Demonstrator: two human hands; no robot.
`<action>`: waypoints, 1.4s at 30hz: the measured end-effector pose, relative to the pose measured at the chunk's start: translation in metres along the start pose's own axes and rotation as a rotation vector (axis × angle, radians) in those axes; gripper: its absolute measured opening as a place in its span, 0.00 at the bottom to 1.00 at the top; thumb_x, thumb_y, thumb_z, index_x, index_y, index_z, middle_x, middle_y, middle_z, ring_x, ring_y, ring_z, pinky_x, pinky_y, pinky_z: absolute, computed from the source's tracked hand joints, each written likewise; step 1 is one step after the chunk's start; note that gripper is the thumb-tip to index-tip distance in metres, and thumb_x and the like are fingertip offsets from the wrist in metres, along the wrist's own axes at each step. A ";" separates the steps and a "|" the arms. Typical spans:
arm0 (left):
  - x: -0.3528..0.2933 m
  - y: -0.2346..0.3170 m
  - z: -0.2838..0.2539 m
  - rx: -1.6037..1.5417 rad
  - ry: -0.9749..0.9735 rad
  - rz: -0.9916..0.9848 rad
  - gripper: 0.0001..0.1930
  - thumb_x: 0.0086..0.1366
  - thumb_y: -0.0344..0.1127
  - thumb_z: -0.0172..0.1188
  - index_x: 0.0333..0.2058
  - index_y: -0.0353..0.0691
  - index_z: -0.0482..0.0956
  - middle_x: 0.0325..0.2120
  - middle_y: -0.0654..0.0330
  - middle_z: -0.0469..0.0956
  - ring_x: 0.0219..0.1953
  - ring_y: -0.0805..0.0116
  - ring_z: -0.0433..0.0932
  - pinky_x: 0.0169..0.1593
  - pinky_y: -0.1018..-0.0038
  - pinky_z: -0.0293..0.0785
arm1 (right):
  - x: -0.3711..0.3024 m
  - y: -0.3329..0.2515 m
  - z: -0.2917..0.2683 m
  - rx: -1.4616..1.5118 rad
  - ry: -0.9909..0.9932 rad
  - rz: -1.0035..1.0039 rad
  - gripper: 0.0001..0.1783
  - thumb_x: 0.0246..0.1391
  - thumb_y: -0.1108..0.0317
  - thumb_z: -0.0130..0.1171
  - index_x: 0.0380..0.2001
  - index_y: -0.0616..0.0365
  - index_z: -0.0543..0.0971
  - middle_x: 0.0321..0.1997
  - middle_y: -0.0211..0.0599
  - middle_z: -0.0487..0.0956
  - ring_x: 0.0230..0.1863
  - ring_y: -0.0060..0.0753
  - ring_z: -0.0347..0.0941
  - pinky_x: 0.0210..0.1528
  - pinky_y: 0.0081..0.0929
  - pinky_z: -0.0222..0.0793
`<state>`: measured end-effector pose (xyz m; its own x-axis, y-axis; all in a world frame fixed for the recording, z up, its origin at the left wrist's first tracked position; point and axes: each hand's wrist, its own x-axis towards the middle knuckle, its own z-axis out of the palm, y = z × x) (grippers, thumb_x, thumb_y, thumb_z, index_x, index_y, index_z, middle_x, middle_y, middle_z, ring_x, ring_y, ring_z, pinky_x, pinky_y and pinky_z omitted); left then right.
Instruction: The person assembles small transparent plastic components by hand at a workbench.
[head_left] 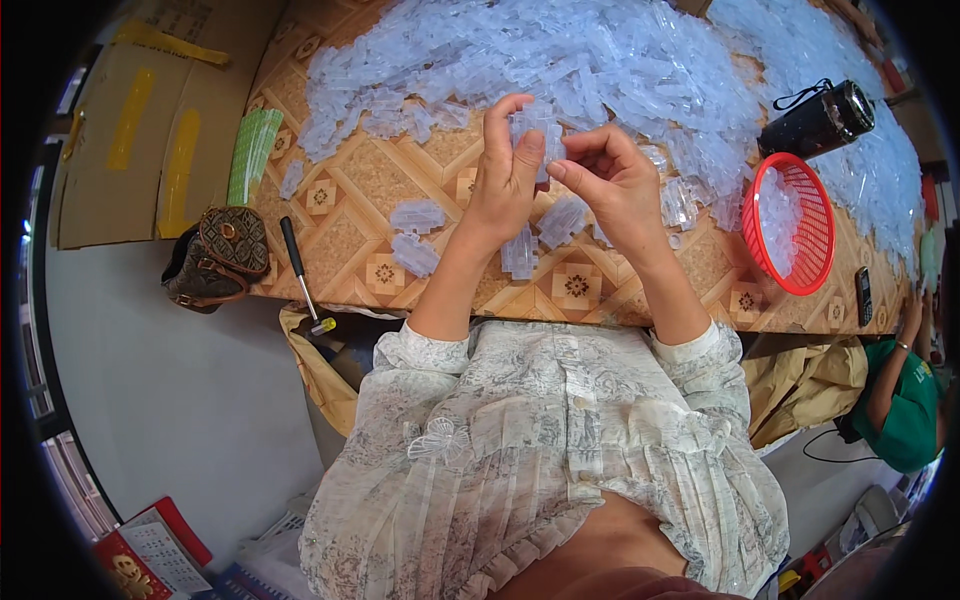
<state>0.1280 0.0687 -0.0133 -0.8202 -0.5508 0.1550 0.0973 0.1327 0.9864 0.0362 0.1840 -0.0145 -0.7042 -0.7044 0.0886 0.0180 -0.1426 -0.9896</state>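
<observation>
Over the patterned table [370, 275], my left hand [505, 170] is closed round a translucent plastic piece [537, 122], held upright between thumb and fingers. My right hand [615, 190] has its thumb and forefinger pinched at the piece's right edge; its other fingers are curled. Whether that pinch also grips a smaller part, I cannot make out. Beneath the hands lie loose clear plastic pieces [520, 252], and a pair of similar pieces [416, 216] rests left of my left wrist. A large pile of such pieces [480, 55] spreads beyond both hands.
Right of my hands stand a red basket [822, 240] with clear parts inside, a black flask [820, 118] and a black phone [863, 296]. At left are a small hammer [293, 250], a brown handbag [215, 255] and a cardboard box [120, 190]. A person in green [900, 410] sits far right.
</observation>
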 end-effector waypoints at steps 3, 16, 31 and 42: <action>0.001 -0.010 0.002 0.032 0.029 0.072 0.21 0.72 0.45 0.47 0.58 0.44 0.55 0.35 0.60 0.70 0.27 0.79 0.70 0.25 0.81 0.70 | 0.001 0.006 -0.001 0.030 -0.005 0.026 0.13 0.48 0.72 0.68 0.36 0.63 0.77 0.33 0.34 0.80 0.34 0.20 0.77 0.37 0.19 0.74; -0.005 -0.018 0.029 0.067 0.078 0.210 0.20 0.71 0.47 0.47 0.53 0.38 0.64 0.36 0.56 0.76 0.27 0.68 0.77 0.30 0.73 0.73 | 0.025 0.009 -0.001 0.402 0.242 0.263 0.26 0.66 0.48 0.41 0.44 0.61 0.76 0.42 0.35 0.78 0.42 0.26 0.70 0.42 0.25 0.67; -0.003 -0.019 0.056 0.454 0.162 0.524 0.19 0.67 0.34 0.53 0.52 0.36 0.61 0.44 0.47 0.73 0.38 0.49 0.77 0.36 0.62 0.74 | 0.023 -0.002 0.001 0.524 0.256 0.285 0.30 0.64 0.45 0.43 0.36 0.65 0.78 0.33 0.42 0.79 0.33 0.31 0.76 0.38 0.28 0.75; 0.002 -0.016 0.067 0.139 0.186 0.349 0.18 0.74 0.42 0.39 0.52 0.32 0.60 0.47 0.55 0.65 0.43 0.69 0.67 0.47 0.73 0.66 | 0.034 -0.003 0.000 0.400 0.196 0.232 0.30 0.66 0.46 0.39 0.39 0.64 0.78 0.35 0.38 0.78 0.32 0.28 0.75 0.36 0.25 0.75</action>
<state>0.0876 0.1206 -0.0325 -0.6341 -0.5911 0.4984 0.2639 0.4404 0.8581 0.0124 0.1603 -0.0080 -0.7690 -0.6104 -0.1897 0.4339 -0.2805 -0.8562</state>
